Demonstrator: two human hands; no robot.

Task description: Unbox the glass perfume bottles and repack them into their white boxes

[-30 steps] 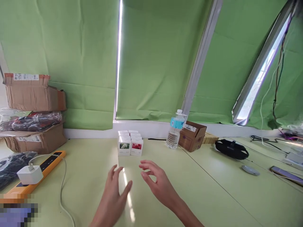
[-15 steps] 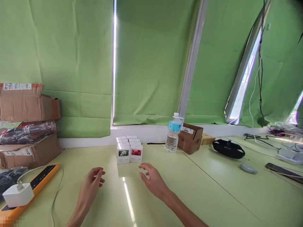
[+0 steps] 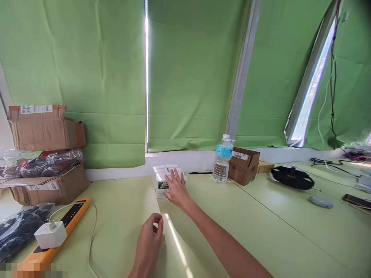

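Several small white boxes (image 3: 160, 178) stand in two rows at the back of the light green table (image 3: 261, 216); the front left one shows a flower picture. My right hand (image 3: 175, 188) is stretched forward with its fingers spread flat over the front right box, touching the group. It grips nothing that I can see. Nearer to me, my left hand (image 3: 150, 241) hovers over the table with its fingers curled and thumb against the forefinger, and nothing shows in it.
A water bottle (image 3: 222, 164) and a small cardboard box (image 3: 243, 170) stand right of the white boxes. Stacked cartons (image 3: 46, 154), black bags and an orange power strip (image 3: 62, 226) with a white charger (image 3: 48, 234) are at left. A black headset (image 3: 292, 178), mouse and phone lie at right.
My right hand has reached forward from the bare table onto the white boxes. My left hand has come back toward the middle and curled its fingers. The camera has shifted slightly.
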